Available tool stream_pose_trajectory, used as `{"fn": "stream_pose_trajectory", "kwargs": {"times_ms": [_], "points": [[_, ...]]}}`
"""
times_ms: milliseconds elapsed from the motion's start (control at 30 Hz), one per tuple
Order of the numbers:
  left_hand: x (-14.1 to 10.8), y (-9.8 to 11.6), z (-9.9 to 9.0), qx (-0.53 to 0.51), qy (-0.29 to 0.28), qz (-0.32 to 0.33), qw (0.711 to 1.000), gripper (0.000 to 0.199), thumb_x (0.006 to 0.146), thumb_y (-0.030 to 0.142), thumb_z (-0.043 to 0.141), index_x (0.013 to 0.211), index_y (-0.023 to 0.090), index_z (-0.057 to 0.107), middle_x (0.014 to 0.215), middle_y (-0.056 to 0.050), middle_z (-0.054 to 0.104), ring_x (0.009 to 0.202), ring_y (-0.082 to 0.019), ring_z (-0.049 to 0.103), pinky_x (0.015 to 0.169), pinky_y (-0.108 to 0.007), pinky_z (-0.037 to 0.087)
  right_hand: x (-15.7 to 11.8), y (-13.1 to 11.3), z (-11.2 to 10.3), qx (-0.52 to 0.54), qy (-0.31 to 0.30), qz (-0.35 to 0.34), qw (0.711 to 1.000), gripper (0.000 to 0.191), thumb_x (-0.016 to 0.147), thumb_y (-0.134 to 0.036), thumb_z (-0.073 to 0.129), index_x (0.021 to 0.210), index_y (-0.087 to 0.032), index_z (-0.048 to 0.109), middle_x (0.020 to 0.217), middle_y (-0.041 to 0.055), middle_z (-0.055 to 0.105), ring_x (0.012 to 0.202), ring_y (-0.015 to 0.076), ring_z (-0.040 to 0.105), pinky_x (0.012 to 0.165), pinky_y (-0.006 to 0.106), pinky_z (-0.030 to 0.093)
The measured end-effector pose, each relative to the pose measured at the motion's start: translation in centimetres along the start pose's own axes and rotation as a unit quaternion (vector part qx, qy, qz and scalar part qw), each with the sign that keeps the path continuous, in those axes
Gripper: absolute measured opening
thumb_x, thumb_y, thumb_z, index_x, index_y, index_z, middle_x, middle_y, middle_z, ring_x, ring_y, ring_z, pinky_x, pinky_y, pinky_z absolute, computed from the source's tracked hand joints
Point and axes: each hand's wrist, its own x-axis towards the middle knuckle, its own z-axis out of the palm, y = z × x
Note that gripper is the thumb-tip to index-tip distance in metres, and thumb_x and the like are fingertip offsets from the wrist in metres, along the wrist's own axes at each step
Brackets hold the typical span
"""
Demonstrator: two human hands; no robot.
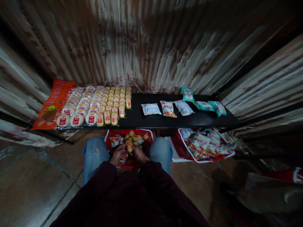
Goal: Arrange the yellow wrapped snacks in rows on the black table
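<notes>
Both of my hands are over a red basket [151, 143] between my knees, which holds small yellow and white-red snack packets. My left hand [118, 154] has its fingers closed near a yellow packet [129, 145]. My right hand [139, 153] closes on that packet's right side, thumb toward it. On the black shelf [151, 121] above, rows of yellow packets [114, 118] stand beside rows of round white crackers [77, 119]. An orange bag [50, 104] lies at the left end.
White packets [151, 109] and green packets [204, 106] lie on the shelf's right half. A second red basket [182, 149] full of snack bags stands on the right. Striped sheeting [142, 44] hangs behind the shelf. My knees flank the first basket.
</notes>
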Motion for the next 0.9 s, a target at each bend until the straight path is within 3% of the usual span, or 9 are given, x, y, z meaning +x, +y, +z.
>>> {"fn": "stream_pose_trajectory", "kwargs": {"times_ms": [100,200,333,433,500,600,767,900], "points": [[0.1,-0.2,0.0,-0.015,0.001,0.005,1.0,0.045,0.065,0.014,0.067,0.11,0.018,0.06,0.108,-0.01,0.066,0.083,-0.017,0.065,0.075,-0.029,0.051,-0.5,-0.2,0.4,0.018,0.04,0.011,0.999,0.026,0.062,-0.037,0.066,0.079,-0.021,0.056,0.066,-0.0011,0.062,0.055,0.0126,0.055,0.047,0.021,0.034],[0.2,-0.1,-0.2,-0.033,0.022,0.003,0.999,0.045,0.069,0.021,0.067,0.112,0.02,0.058,0.101,-0.008,0.068,0.084,-0.017,0.065,0.076,-0.03,0.051,-1.0,-0.4,0.5,-0.004,0.038,-0.032,0.999,0.029,0.062,-0.043,0.068,0.076,-0.02,0.058,0.066,-0.0008,0.062,0.057,0.0128,0.054,0.047,0.021,0.034],[0.3,0.2,-0.3,-0.031,0.022,0.011,0.999,0.037,0.068,0.028,0.07,0.103,0.019,0.061,0.092,-0.006,0.069,0.078,-0.016,0.065,0.072,-0.028,0.051,-1.5,-0.4,0.0,-0.067,0.031,-0.048,0.996,0.03,0.066,-0.049,0.066,0.07,-0.02,0.06,0.059,-0.0016,0.059,0.052,0.0115,0.049,0.048,0.023,0.033],[0.0,0.1,-0.1,-0.009,0.005,0.011,1.0,0.036,0.062,0.028,0.074,0.094,0.017,0.063,0.085,-0.004,0.069,0.071,-0.014,0.064,0.06,-0.023,0.049,-1.6,-0.4,-0.2,-0.093,0.032,-0.053,0.994,0.033,0.067,-0.051,0.066,0.068,-0.02,0.059,0.056,-0.0028,0.056,0.049,0.0102,0.045,0.048,0.023,0.032],[-0.1,0.1,0.0,-0.001,0.005,0.002,1.0,0.035,0.059,0.026,0.076,0.089,0.016,0.063,0.078,-0.002,0.068,0.064,-0.013,0.063,0.053,-0.021,0.046,-1.7,-0.6,-0.1,-0.083,0.042,-0.059,0.994,0.035,0.066,-0.054,0.067,0.07,-0.02,0.06,0.058,-0.0032,0.056,0.049,0.0104,0.046,0.049,0.023,0.032],[-0.1,0.1,0.1,-0.025,0.018,-0.012,0.999,0.029,0.059,0.022,0.077,0.083,0.017,0.061,0.073,-0.001,0.068,0.061,-0.012,0.063,0.056,-0.021,0.048,-1.7,-1.2,0.2,-0.033,0.078,-0.054,0.995,0.037,0.066,-0.056,0.066,0.079,-0.021,0.06,0.064,-0.0023,0.06,0.054,0.0117,0.052,0.051,0.023,0.035],[0.2,0.0,0.2,-0.058,0.005,-0.036,0.998,0.031,0.061,0.018,0.076,0.085,0.018,0.056,0.077,-0.003,0.07,0.069,-0.016,0.069,0.07,-0.029,0.053,-1.5,-1.6,0.6,0.064,0.071,-0.049,0.994,0.029,0.06,-0.043,0.072,0.074,-0.021,0.06,0.069,-0.001,0.064,0.059,0.0122,0.056,0.057,0.024,0.043],[0.4,-0.5,-0.1,-0.027,0.001,-0.034,0.999,0.035,0.061,0.018,0.076,0.089,0.019,0.056,0.075,-0.003,0.07,0.067,-0.015,0.068,0.067,-0.027,0.053,-1.3,-1.2,0.8,0.063,0.067,-0.062,0.994,0.022,0.052,-0.027,0.074,0.068,-0.02,0.06,0.064,-0.0019,0.064,0.06,0.0122,0.057,0.061,0.024,0.045]]}}
